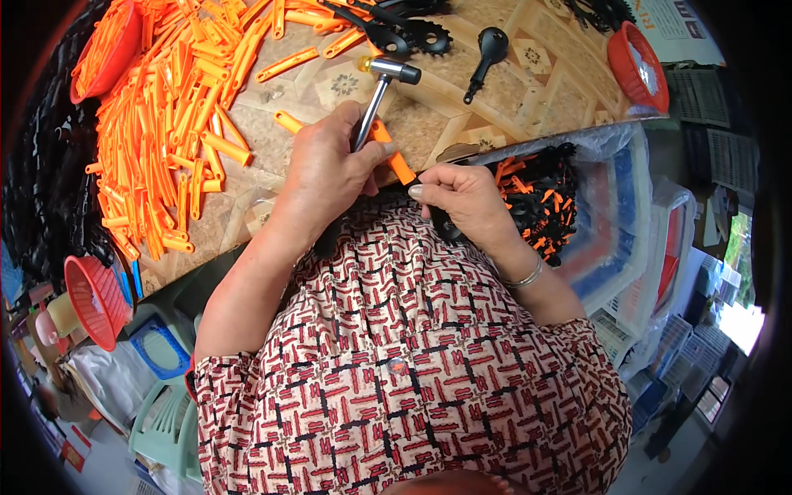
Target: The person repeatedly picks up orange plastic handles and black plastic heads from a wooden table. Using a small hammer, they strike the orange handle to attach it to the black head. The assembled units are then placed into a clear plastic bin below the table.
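My left hand (pixel 330 157) is closed round a small hammer (pixel 375 103) with a metal shaft and a head that is yellow at one end and black at the other. Its thumb and fingers also hold an orange plastic handle (pixel 399 165), which slants down toward my right hand. My right hand (pixel 464 202) pinches a black kitchen utensil head (pixel 444 224) where it meets the orange handle's lower end. Most of that black piece is hidden by the fingers, so its kind does not show. Both hands are over my lap at the table's near edge.
A big heap of orange handles (pixel 177 124) covers the table's left side. Black utensil heads, one a spoon (pixel 488 54), lie at the back. Red baskets (pixel 639 70) stand at the edges. To my right, a plastic-lined container (pixel 606 206) holds black-and-orange pieces.
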